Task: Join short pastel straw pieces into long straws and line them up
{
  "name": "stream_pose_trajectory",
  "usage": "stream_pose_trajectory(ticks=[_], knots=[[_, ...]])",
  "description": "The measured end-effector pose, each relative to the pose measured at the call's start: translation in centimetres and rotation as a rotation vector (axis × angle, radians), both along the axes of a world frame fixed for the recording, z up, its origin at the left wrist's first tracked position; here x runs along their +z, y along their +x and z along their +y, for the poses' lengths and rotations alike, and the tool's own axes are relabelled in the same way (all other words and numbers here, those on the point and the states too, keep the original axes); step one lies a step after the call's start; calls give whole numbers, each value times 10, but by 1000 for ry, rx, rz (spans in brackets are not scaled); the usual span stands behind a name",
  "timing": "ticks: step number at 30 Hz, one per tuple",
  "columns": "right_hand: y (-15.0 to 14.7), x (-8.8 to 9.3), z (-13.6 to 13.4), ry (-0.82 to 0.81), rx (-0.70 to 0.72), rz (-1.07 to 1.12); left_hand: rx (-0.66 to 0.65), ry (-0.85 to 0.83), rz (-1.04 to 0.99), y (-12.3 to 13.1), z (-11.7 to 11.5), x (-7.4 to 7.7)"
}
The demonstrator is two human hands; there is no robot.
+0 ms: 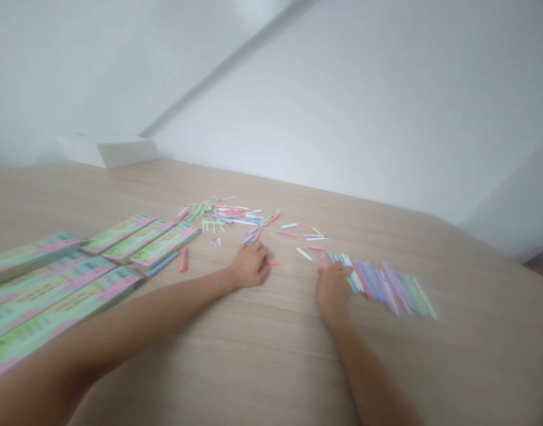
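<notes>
My left hand (250,264) rests at the near edge of a loose pile of thin pastel sticks (236,214). Its fingers are curled in; a purple stick (249,236) shows just beyond them, and what they pinch is hidden. A short pink stick (274,263) lies beside that hand. On the right, a row of sticks (378,284) in white, purple, pink, blue and green lies side by side. At the row's left end, the fingers of my right hand (333,287) are closed on a pink stick (323,259), whose end points away from me. Motion blurs the view.
Several flat green-and-pink boxes (165,242) lie together on the left of the wooden table (271,355). Between hands and pile are a few stray sticks (304,254). A thicker red stick (183,260) lies by the boxes. A white box (107,151) stands against the wall.
</notes>
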State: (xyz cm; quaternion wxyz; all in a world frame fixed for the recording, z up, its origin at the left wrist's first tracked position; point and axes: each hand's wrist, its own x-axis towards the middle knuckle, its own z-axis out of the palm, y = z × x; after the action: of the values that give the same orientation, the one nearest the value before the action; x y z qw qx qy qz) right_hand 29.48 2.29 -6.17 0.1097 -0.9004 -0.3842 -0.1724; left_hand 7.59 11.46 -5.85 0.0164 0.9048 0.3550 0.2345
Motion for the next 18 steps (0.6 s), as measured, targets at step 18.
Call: stream_pose_trajectory(ticks=[18], knots=[[-6, 8, -3, 245, 323, -42, -58, -82, 119, 111, 123, 19]])
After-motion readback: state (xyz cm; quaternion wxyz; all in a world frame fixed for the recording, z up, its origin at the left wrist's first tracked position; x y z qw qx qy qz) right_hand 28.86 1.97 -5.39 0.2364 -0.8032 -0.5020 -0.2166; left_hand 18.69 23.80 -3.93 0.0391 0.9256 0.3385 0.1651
